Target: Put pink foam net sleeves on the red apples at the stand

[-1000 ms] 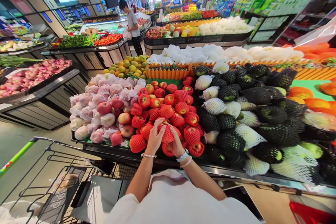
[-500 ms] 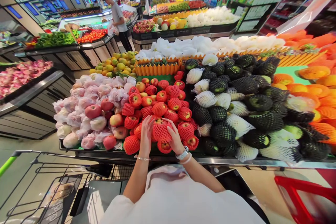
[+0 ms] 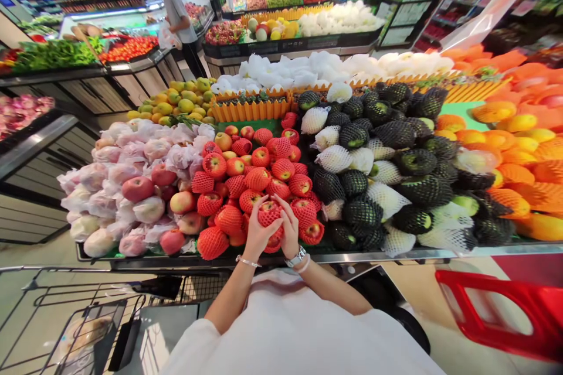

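Note:
Between my two hands is an apple [image 3: 269, 212] in a red foam net, at the front of a heap of apples [image 3: 236, 186] netted the same way. My left hand [image 3: 259, 233] curves round its left side, the thumb lying across the near face. From the right, my right hand [image 3: 289, 229] cups the same apple, fingertips near its top. Part of another netted apple [image 3: 275, 240] shows below, between my wrists. Both hands are closed round the fruit; its underside is hidden.
Paper-wrapped apples [image 3: 109, 176] lie to the left, and netted green fruit [image 3: 369, 170] to the right. Orange-netted fruit [image 3: 523, 170] is farther right. A wire shopping cart [image 3: 101, 299] stands at lower left, a red plastic frame [image 3: 497, 310] at lower right. Another person [image 3: 176, 17] stands beyond.
My hands have come closer together and now clasp the netted apple; before, they were farther apart at its sides. The view has shifted, so the stand appears farther left.

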Demonstrator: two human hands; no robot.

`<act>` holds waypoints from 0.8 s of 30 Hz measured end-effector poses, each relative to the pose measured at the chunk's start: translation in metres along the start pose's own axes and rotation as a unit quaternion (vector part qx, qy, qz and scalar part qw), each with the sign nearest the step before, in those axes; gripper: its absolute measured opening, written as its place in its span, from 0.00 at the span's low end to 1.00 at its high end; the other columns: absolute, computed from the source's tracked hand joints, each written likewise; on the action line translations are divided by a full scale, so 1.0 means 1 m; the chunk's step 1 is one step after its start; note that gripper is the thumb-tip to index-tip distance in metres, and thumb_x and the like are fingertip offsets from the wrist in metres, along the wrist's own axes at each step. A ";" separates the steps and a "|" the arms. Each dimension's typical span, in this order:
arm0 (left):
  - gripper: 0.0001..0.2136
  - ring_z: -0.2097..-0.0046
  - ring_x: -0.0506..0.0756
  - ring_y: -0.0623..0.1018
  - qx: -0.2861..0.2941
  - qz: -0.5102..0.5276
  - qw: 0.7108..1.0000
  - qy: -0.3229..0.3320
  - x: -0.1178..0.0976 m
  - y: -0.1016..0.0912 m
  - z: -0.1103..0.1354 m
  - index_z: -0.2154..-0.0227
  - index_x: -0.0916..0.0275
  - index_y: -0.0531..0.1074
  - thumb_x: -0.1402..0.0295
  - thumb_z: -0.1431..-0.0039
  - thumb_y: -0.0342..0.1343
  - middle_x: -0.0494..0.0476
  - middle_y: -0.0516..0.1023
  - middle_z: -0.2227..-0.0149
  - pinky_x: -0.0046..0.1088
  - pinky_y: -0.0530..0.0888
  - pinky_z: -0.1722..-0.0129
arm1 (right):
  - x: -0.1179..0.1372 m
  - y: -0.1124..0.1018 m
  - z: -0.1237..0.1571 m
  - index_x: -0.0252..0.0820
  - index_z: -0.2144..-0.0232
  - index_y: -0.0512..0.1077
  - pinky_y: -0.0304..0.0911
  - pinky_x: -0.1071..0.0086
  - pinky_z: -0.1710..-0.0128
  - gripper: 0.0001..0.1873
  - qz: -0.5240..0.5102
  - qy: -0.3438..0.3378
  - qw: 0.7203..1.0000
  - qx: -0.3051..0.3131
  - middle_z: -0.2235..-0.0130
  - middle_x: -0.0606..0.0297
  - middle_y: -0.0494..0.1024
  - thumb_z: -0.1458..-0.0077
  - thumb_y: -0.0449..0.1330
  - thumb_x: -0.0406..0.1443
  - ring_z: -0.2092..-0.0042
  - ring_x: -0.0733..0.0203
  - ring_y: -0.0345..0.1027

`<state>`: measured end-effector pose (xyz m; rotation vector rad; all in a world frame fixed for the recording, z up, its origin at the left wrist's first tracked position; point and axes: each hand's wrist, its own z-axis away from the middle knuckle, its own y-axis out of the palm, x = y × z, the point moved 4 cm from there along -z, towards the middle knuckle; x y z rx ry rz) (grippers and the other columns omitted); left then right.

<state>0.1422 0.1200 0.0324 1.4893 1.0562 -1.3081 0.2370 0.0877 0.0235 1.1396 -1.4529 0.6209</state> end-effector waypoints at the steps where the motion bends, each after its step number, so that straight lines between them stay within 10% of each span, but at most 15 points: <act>1: 0.30 0.44 0.59 0.70 0.023 -0.005 1.000 0.009 0.001 0.006 -0.005 0.46 0.61 0.63 0.65 0.52 0.66 0.62 0.68 0.45 0.39 0.65 0.41 | -0.002 -0.005 0.000 0.45 0.43 0.67 0.53 0.57 0.37 0.23 0.010 -0.007 0.999 -0.029 0.41 0.60 0.68 0.36 0.47 0.44 0.39 0.57 0.61; 8: 0.32 0.43 0.60 0.68 0.088 -0.206 0.951 0.213 -0.004 0.047 -0.060 0.43 0.60 0.59 0.66 0.49 0.64 0.63 0.67 0.45 0.43 0.63 0.40 | 0.007 -0.053 -0.033 0.45 0.38 0.57 0.39 0.53 0.33 0.28 0.109 -0.059 0.988 -0.098 0.35 0.59 0.56 0.35 0.41 0.48 0.33 0.60 0.46; 14: 0.29 0.42 0.63 0.66 0.141 -0.432 0.851 0.263 0.021 0.068 -0.065 0.43 0.65 0.62 0.62 0.45 0.62 0.68 0.66 0.46 0.45 0.63 0.40 | 0.032 -0.107 -0.029 0.44 0.44 0.63 0.52 0.49 0.38 0.23 0.058 -0.068 0.977 -0.191 0.43 0.56 0.68 0.41 0.55 0.41 0.41 0.56 0.62; 20: 0.33 0.32 0.64 0.49 0.200 -0.461 0.820 0.275 -0.001 0.055 -0.060 0.35 0.63 0.49 0.52 0.38 0.50 0.67 0.55 0.35 0.55 0.43 0.35 | 0.097 -0.153 -0.021 0.43 0.56 0.73 0.63 0.52 0.46 0.14 0.041 -0.167 0.941 -0.291 0.55 0.62 0.76 0.47 0.59 0.35 0.51 0.57 0.71; 24: 0.32 0.31 0.65 0.44 0.119 -0.418 0.853 0.288 -0.023 0.015 -0.053 0.34 0.61 0.44 0.52 0.35 0.45 0.67 0.45 0.32 0.54 0.46 0.35 | 0.155 -0.185 -0.008 0.47 0.61 0.74 0.68 0.60 0.53 0.10 0.059 -0.218 0.887 -0.402 0.58 0.65 0.75 0.46 0.59 0.34 0.61 0.62 0.72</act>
